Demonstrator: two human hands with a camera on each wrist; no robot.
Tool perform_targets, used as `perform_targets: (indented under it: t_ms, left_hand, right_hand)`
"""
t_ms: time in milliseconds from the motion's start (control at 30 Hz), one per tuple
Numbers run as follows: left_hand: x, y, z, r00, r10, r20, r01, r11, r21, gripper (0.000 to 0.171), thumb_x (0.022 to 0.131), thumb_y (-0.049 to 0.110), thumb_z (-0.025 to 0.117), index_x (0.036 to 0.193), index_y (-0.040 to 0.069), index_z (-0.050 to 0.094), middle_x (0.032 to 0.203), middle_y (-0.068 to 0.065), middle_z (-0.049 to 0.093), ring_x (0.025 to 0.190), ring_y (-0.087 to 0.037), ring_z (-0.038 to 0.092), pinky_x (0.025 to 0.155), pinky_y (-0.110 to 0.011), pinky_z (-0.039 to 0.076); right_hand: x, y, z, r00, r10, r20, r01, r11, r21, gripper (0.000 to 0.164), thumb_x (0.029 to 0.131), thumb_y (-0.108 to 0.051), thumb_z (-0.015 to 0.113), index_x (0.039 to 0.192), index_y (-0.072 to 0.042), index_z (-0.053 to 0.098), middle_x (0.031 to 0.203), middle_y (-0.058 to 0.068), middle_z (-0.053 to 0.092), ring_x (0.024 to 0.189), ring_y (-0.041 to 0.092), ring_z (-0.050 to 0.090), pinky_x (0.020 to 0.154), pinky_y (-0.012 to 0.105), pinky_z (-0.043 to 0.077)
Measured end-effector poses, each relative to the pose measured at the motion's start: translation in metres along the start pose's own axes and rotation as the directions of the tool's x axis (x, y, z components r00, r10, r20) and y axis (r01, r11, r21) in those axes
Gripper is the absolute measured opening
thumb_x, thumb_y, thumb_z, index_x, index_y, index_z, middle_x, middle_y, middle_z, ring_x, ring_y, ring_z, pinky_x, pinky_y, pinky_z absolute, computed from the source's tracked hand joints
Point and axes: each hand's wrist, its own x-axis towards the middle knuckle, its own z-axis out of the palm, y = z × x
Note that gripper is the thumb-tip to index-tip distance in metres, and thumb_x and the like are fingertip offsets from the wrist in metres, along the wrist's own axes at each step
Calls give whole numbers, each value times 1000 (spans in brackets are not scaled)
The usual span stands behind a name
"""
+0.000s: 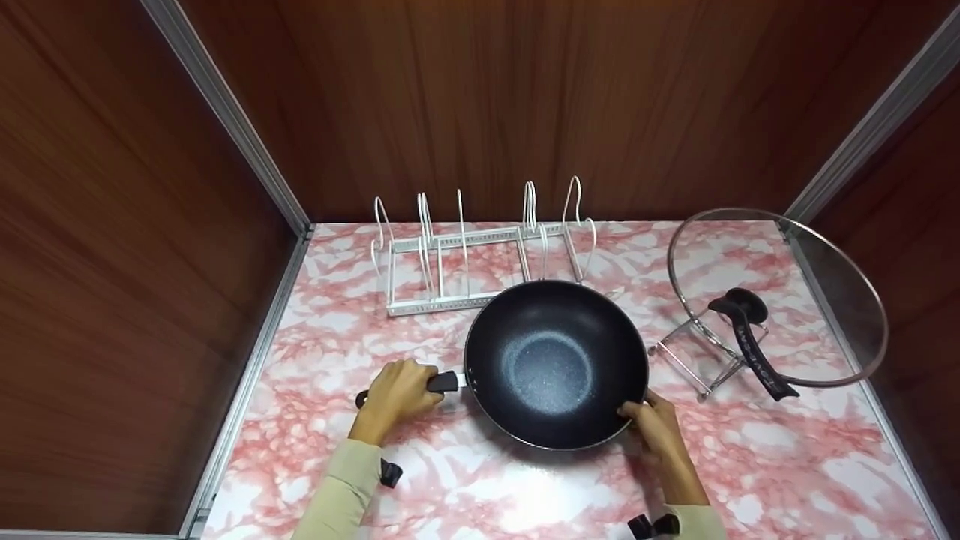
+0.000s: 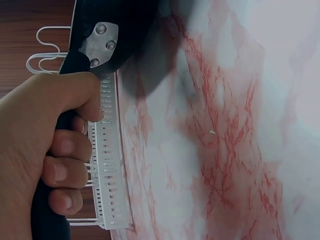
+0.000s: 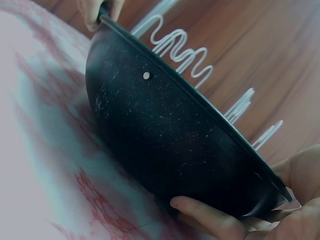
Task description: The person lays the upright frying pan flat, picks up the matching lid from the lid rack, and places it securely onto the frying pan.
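Wok (image 1: 555, 365) right of centre, slightly low in head frame. Left hand (image 1: 401, 388) wrapped round handle (image 1: 443, 382); right hand (image 1: 658, 426) grips opposite rim (image 1: 559, 448), thumb inside. Looks stiff, fairly heavy, coating probably slippery; handle plus rim suits best.

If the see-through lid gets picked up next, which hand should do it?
Probably the right hand: it's nearer the glass lid and holds the pan only at its edge. The left hand is farther from the lid, wrapped around the pan's handle.
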Motion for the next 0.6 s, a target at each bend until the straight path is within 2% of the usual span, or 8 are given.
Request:
perform_targets:
  t_ms: [100,267,433,600]
  left_hand:
    - [0,0,0,1000,-12,4,12,1000,9,30,78,31,80,68,18,56,61,2,57,55,-22,55,54,-39,46]
    - [-1,1,0,1000,-26,16,26,1000,4,29,78,31,81,68,18,57,61,2,58,55,-23,55,54,-39,45]
    - [0,2,-1,999,-36,25,36,999,-4,29,76,30,81,68,18,57,62,1,57,55,-24,56,53,-40,44]
    - [1,3,-3,997,-44,56,44,999,-11,28,78,30,81,69,16,57,63,0,58,57,-25,57,53,-41,43]
  right_hand:
    - [0,0,2,1000,-17,-4,17,1000,5,65,84,9,59,148,15,49,86,4,73,69,10,67,62,22,55]
    - [-1,-1,2,1000,-26,-9,26,999,-35,60,84,8,59,144,17,51,90,8,73,72,10,68,65,21,57]
    - [0,-1,0,999,-43,-9,42,993,-112,56,84,6,61,138,18,55,102,18,75,76,10,69,69,21,58]
    - [2,-1,-1,998,-59,15,60,986,-158,55,89,2,60,141,18,53,112,28,75,84,13,72,74,21,58]
